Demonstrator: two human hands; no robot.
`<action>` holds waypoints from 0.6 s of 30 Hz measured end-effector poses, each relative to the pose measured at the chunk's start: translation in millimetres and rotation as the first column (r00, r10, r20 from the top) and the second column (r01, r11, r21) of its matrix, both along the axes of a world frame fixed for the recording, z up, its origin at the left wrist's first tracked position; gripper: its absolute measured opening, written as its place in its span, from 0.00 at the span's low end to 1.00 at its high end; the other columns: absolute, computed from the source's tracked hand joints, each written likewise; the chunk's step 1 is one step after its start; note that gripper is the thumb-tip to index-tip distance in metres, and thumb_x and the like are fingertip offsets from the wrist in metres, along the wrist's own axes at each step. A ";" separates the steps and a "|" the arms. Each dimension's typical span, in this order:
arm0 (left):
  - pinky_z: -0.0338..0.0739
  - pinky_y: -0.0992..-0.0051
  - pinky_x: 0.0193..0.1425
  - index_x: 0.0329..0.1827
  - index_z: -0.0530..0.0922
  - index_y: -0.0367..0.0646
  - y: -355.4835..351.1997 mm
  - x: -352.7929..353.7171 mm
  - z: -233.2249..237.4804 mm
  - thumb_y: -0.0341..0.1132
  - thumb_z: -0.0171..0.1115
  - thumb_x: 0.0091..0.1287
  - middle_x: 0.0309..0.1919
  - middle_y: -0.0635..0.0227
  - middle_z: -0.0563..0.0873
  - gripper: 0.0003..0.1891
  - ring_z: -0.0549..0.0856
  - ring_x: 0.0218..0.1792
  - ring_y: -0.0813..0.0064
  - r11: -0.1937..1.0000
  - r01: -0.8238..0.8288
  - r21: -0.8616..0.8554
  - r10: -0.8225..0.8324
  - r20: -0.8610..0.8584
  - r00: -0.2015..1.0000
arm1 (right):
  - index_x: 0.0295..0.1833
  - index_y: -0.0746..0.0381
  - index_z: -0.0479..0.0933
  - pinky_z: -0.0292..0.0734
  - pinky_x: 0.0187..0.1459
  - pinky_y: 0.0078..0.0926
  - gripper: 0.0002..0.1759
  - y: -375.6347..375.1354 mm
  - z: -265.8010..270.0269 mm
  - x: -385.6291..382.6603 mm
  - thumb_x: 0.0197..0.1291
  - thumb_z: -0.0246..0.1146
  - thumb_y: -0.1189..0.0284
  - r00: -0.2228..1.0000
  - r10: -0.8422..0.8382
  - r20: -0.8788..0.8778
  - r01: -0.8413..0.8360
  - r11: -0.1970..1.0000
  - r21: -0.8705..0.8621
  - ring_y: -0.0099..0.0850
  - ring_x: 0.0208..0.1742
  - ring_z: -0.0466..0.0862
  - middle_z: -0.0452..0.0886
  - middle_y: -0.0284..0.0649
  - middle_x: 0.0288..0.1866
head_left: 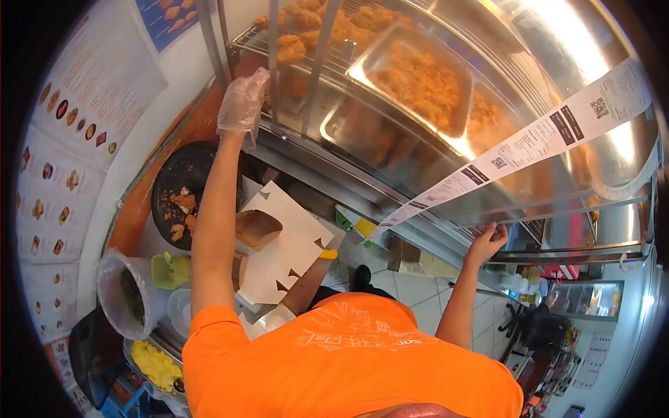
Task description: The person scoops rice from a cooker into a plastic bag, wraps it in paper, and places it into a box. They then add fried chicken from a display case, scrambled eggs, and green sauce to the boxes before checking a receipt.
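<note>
My left hand (244,106), in a clear plastic glove, reaches to the left end of the glass food warmer (362,150). Its fingers are together against the upright edge of a glass sliding door (274,76); the fingertips are partly hidden. My right hand (487,242) is bare, its fingers curled by the warmer's lower right rail; whatever it may hold is hidden. Behind the glass, fried chicken (302,26) lies on a wire rack, and a steel pan (357,73) holds more fried pieces. A long printed receipt strip (516,150) hangs across the front.
Below my left forearm are a dark round pan (167,182) with fried scraps and a white cardboard box (296,240) with an opening. A plastic-lined bucket (118,279), a green container (171,270) and a tray of yellow food (157,364) stand at left. Menu sheets (83,90) cover the wall.
</note>
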State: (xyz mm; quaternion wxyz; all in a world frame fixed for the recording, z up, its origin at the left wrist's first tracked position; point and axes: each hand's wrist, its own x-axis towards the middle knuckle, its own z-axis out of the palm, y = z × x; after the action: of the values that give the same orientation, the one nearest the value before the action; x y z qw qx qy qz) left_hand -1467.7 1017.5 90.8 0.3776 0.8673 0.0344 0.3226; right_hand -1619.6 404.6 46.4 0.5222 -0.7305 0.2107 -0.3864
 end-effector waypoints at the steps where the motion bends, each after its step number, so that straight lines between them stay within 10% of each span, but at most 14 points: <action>1: 0.78 0.66 0.49 0.48 0.87 0.38 -1.8 12.7 6.0 0.56 0.54 0.75 0.32 0.52 0.88 0.27 0.87 0.37 0.57 1.000 0.010 0.002 -0.010 0.001 1.000 | 0.66 0.61 0.63 0.80 0.33 0.23 0.21 1.6 2.3 0.6 0.76 0.59 0.64 1.000 -0.006 0.024 0.005 1.000 0.027 0.27 0.36 0.82 0.79 0.41 0.45; 3: 0.79 0.70 0.52 0.48 0.87 0.39 -9.9 31.8 23.7 0.51 0.59 0.74 0.33 0.55 0.89 0.22 0.87 0.39 0.60 0.949 0.228 -0.219 -0.182 0.211 0.960 | 0.66 0.61 0.62 0.80 0.35 0.25 0.20 -2.4 5.3 -6.1 0.76 0.57 0.67 1.000 -0.030 -0.003 0.030 0.997 0.065 0.26 0.37 0.80 0.78 0.41 0.47; 5: 0.77 0.66 0.60 0.51 0.87 0.41 -24.4 34.8 73.4 0.47 0.62 0.72 0.42 0.58 0.90 0.19 0.86 0.51 0.61 0.907 0.238 -0.346 -0.228 0.070 0.971 | 0.65 0.61 0.64 0.80 0.36 0.25 0.17 -14.7 -0.1 -17.8 0.77 0.56 0.67 1.000 -0.001 0.004 0.001 0.998 0.070 0.27 0.38 0.81 0.79 0.41 0.46; 8: 0.76 0.64 0.63 0.54 0.86 0.43 -46.8 61.0 117.4 0.49 0.62 0.72 0.49 0.60 0.89 0.20 0.83 0.56 0.63 0.977 0.148 0.151 -0.168 0.128 0.977 | 0.60 0.62 0.68 0.79 0.35 0.23 0.14 -37.2 -15.2 -46.8 0.77 0.56 0.66 0.994 0.028 -0.105 -0.015 0.992 0.125 0.25 0.38 0.81 0.79 0.39 0.43; 10: 0.79 0.67 0.57 0.58 0.84 0.42 -72.8 77.1 140.6 0.52 0.61 0.73 0.53 0.67 0.88 0.23 0.87 0.51 0.67 0.791 0.288 0.540 -0.440 0.174 0.881 | 0.57 0.62 0.71 0.78 0.34 0.22 0.12 -61.8 -44.0 -69.5 0.77 0.57 0.66 0.985 0.074 -0.157 -0.052 0.988 0.142 0.24 0.36 0.81 0.79 0.38 0.41; 14: 0.79 0.67 0.55 0.58 0.82 0.44 -124.9 110.9 155.5 0.52 0.61 0.71 0.49 0.66 0.86 0.23 0.86 0.49 0.68 0.520 0.807 0.279 -0.776 -0.239 0.583 | 0.51 0.62 0.76 0.76 0.28 0.22 0.09 -89.8 -107.4 -129.3 0.74 0.57 0.68 0.866 0.193 -0.462 -0.169 0.981 0.093 0.24 0.29 0.81 0.80 0.35 0.33; 18: 0.79 0.66 0.56 0.59 0.81 0.43 -153.0 152.9 134.6 0.48 0.61 0.71 0.49 0.65 0.86 0.21 0.85 0.50 0.66 0.352 0.926 0.139 -0.817 -0.437 0.376 | 0.49 0.63 0.78 0.77 0.25 0.24 0.08 -108.8 -176.5 -208.3 0.68 0.60 0.72 0.686 0.171 -0.707 -0.296 0.954 -0.056 0.28 0.26 0.84 0.83 0.40 0.30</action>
State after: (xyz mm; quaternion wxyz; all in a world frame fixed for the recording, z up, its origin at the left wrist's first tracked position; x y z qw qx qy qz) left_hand -1314.8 864.5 225.4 0.3146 0.8370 -0.4431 -0.0640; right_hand -1827.9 295.9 -130.2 0.3874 -0.8831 0.2631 -0.0303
